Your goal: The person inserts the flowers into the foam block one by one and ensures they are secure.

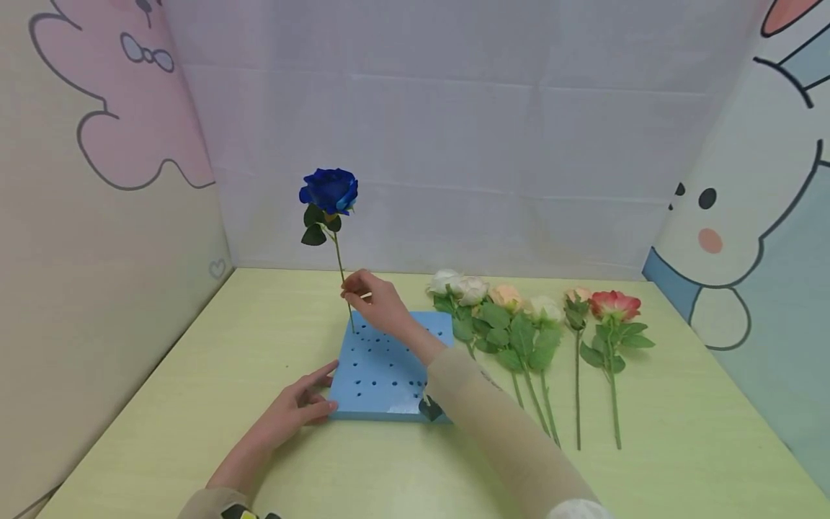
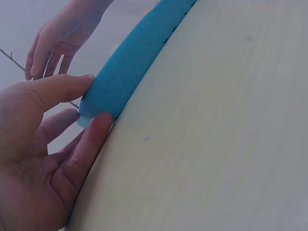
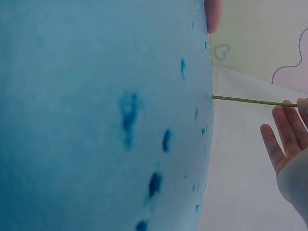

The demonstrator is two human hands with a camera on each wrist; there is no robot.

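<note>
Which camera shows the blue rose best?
The head view: it shows the blue rose with its bloom, leaves and most of its stem. Both wrist views catch only short pieces of stem, without bloom or leaves.

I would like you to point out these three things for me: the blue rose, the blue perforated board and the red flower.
Blue rose [image 1: 328, 191]: head view, on its petals.
Blue perforated board [image 1: 372, 371]: head view, on its top face.
Red flower [image 1: 614, 305]: head view, on its bloom.

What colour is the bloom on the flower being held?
The bloom is deep blue; it shows best in the head view.
</note>
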